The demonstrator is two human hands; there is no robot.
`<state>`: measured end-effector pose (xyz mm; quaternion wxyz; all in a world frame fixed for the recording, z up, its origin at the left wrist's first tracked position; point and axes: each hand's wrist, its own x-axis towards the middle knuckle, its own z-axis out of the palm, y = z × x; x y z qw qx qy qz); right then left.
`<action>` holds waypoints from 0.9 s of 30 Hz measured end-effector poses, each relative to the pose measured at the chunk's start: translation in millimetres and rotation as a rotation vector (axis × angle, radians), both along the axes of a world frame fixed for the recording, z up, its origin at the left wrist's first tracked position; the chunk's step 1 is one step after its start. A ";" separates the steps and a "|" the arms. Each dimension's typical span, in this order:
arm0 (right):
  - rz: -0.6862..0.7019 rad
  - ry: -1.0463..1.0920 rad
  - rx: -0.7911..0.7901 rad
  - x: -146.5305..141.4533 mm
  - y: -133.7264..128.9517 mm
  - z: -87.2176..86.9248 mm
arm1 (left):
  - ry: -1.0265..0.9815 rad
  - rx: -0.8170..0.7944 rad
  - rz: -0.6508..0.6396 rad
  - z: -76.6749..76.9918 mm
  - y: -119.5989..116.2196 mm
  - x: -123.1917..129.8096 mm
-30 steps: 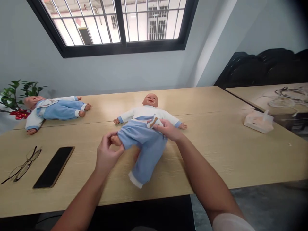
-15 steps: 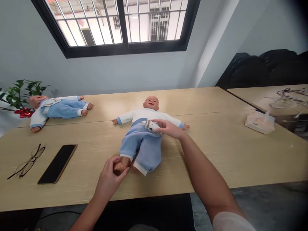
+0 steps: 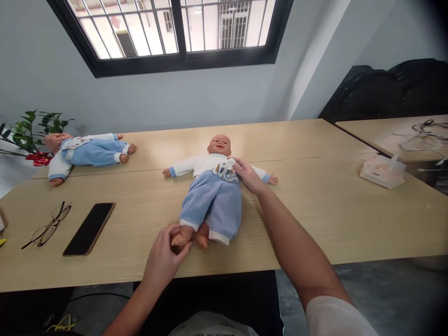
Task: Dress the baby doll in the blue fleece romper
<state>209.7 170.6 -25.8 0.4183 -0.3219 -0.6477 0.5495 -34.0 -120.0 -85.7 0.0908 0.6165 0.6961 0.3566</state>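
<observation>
A baby doll [image 3: 220,145] lies on its back on the wooden table, arms spread, in a white top and blue trousers [image 3: 212,200]. The trousers cover both legs, and both feet show below the cuffs. My left hand [image 3: 164,254] grips the doll's foot [image 3: 180,237] on the left, thumb and fingers around it. At the waist, my right hand [image 3: 248,176] pinches the edge of the white animal-face patch [image 3: 227,171], which lies spread over the doll's belly.
A second doll [image 3: 93,151] in similar clothes lies at the back left by a plant [image 3: 26,133]. Glasses [image 3: 49,228] and a black phone [image 3: 90,228] rest at the left. A tissue box [image 3: 381,171] stands at the right, near cables [image 3: 429,135] on another table.
The patch, folded over before, now lies flatter with its face showing, and the waistband is higher. The second foot shows more. My left hand still grips the foot.
</observation>
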 end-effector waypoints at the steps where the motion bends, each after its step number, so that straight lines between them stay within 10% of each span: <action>1: 0.090 -0.085 0.046 4.1 -3.0 6.3 | 0.026 0.005 0.005 0.3 0.2 -0.7; 4: 0.177 -0.246 0.117 12.2 -2.3 13.4 | 0.086 0.006 0.007 1.4 0.6 -1.5; 10: -0.385 0.000 0.028 1.0 13.0 -7.6 | 0.103 0.005 -0.017 2.6 2.9 -0.3; 22: 0.007 -0.342 0.077 23.0 0.0 18.1 | 0.112 -0.033 -0.052 13.6 4.3 -5.3; 27: 0.126 -0.060 0.032 1.4 -16.3 14.8 | 0.029 0.185 -0.046 46.4 72.4 -17.9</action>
